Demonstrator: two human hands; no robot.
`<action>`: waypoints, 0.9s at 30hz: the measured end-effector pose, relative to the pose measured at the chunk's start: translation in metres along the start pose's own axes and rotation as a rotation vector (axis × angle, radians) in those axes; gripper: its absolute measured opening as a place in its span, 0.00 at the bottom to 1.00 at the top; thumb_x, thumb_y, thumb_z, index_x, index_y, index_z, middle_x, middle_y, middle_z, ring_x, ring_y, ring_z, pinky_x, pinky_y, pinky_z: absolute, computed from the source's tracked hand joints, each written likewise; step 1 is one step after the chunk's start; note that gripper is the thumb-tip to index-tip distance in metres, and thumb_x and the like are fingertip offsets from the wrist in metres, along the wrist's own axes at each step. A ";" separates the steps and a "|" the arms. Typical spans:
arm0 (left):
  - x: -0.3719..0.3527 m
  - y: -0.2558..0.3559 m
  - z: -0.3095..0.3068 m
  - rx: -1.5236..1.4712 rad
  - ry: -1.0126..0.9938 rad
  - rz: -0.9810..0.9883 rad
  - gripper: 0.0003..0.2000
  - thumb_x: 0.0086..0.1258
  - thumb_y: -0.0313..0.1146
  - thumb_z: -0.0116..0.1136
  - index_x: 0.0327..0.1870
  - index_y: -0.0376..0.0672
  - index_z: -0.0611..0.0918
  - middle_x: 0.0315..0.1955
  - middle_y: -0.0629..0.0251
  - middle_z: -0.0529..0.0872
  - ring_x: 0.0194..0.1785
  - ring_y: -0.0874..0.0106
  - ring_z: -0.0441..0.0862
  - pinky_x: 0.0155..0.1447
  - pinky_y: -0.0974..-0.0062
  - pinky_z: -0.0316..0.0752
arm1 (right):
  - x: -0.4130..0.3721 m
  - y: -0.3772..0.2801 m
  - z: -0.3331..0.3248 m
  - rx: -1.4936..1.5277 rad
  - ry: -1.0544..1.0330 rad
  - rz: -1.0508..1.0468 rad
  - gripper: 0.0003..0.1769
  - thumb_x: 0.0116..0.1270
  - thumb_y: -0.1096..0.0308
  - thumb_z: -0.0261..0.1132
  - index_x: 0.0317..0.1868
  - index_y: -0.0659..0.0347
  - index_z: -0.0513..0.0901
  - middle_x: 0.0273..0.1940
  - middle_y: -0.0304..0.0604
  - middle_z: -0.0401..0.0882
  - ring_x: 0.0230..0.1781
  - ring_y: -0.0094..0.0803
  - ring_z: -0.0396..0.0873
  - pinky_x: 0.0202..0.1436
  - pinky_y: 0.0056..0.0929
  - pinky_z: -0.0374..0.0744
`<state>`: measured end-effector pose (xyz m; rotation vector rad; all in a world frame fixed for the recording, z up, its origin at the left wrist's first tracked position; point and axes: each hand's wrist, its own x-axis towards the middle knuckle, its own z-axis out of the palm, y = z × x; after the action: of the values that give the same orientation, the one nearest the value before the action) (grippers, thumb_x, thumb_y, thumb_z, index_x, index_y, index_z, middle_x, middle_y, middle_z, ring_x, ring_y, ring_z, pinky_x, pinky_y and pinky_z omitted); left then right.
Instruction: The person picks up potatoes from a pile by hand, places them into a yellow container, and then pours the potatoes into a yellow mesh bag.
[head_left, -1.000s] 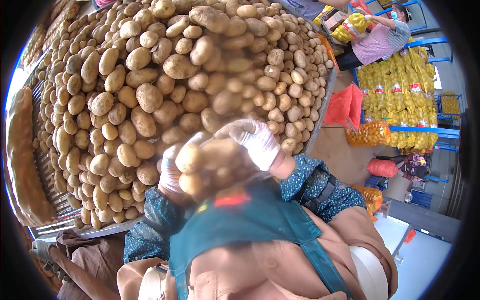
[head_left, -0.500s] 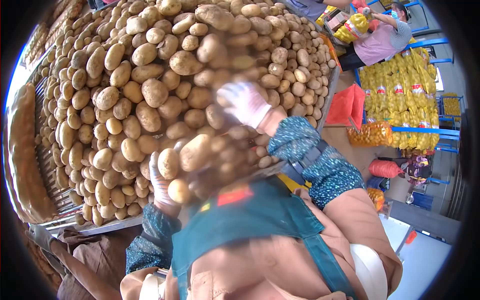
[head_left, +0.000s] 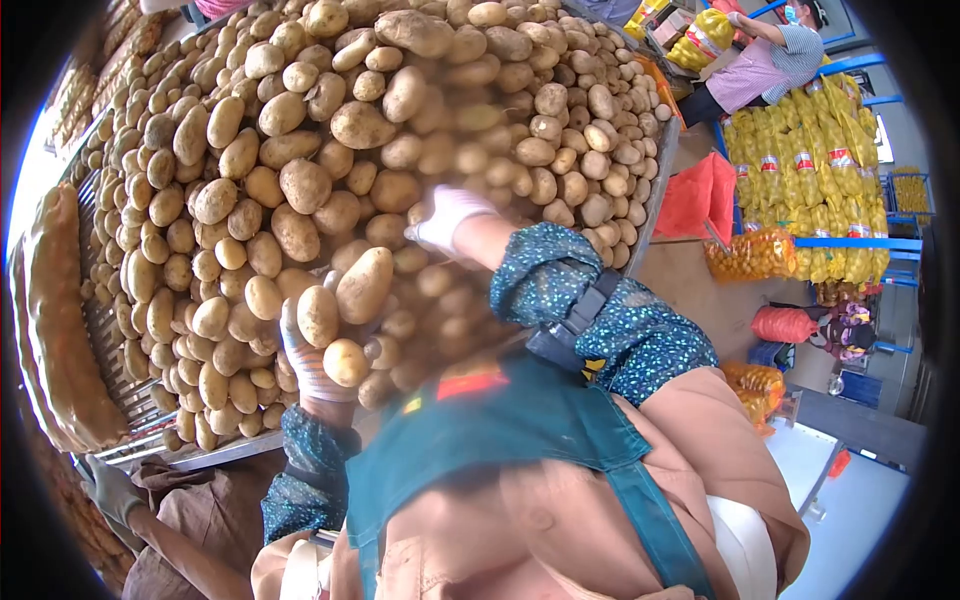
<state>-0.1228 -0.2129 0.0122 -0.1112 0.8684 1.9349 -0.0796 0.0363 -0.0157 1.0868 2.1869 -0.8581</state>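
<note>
**Two gloved hands at a big heap of potatoes**

The right hand (head_left: 445,215) wears a white glove. Its arm stretches out from the body toward 11 o'clock. The elbow is bent only a little. The hand lies on the potato pile (head_left: 250,150) with the palm facing down. It is blurry, so I cannot tell if the fingers are open or closed on a potato. The right sleeve (head_left: 590,310) is blue with tiny flowers.

The left hand (head_left: 303,355) is lower, at about 8 o'clock from the right hand, and close to the body. Its arm is bent and the wrist points up. The fingers curl around a bunch of potatoes (head_left: 345,320) and hold them close above the green apron (head_left: 500,430). A long potato sits at the top of the bunch and a small round one at the bottom. On the 3 o'clock side of the bunch there are more potatoes, but they are too blurry to see well.

The pile fills the picture from 9 o'clock to 1 o'clock. It lies on a metal table (head_left: 215,450).

Down at 7 o'clock there is another person's gloved hand (head_left: 110,490). Up at 1 o'clock a person in a pink top (head_left: 755,70) stands by a row of yellow bags (head_left: 800,170). A red bag (head_left: 700,205) hangs at 3 o'clock, just beside the table's edge.
</note>
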 end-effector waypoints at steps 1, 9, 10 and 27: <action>-0.001 0.001 0.003 -0.043 0.034 -0.038 0.39 0.72 0.68 0.39 0.75 0.49 0.65 0.70 0.60 0.72 0.63 0.56 0.77 0.43 0.70 0.74 | -0.002 0.000 0.001 -0.007 0.034 -0.024 0.42 0.60 0.40 0.71 0.63 0.65 0.75 0.59 0.57 0.81 0.60 0.46 0.80 0.62 0.40 0.78; -0.015 -0.008 0.029 0.087 0.153 -0.001 0.38 0.74 0.68 0.35 0.75 0.50 0.66 0.71 0.59 0.71 0.64 0.53 0.78 0.42 0.69 0.79 | -0.005 0.091 0.017 1.238 -0.316 -0.462 0.33 0.66 0.60 0.70 0.69 0.60 0.72 0.54 0.49 0.81 0.48 0.34 0.82 0.49 0.33 0.83; -0.015 -0.008 0.017 -0.007 -0.014 -0.096 0.35 0.75 0.64 0.39 0.75 0.50 0.66 0.72 0.60 0.70 0.67 0.55 0.75 0.52 0.65 0.77 | -0.032 0.102 0.014 1.409 -0.389 -0.462 0.28 0.67 0.59 0.68 0.64 0.61 0.76 0.52 0.51 0.82 0.45 0.39 0.85 0.47 0.26 0.85; -0.021 -0.217 0.122 0.370 -0.332 -0.928 0.35 0.71 0.64 0.48 0.67 0.42 0.73 0.62 0.52 0.78 0.62 0.50 0.78 0.55 0.53 0.76 | -0.259 0.345 0.238 2.438 0.006 0.105 0.26 0.71 0.55 0.64 0.60 0.66 0.74 0.45 0.57 0.84 0.39 0.48 0.85 0.40 0.45 0.85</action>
<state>0.0977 -0.0948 -0.0020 0.0305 0.7447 0.8808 0.3873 -0.1025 -0.0909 1.6475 -0.1376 -3.3069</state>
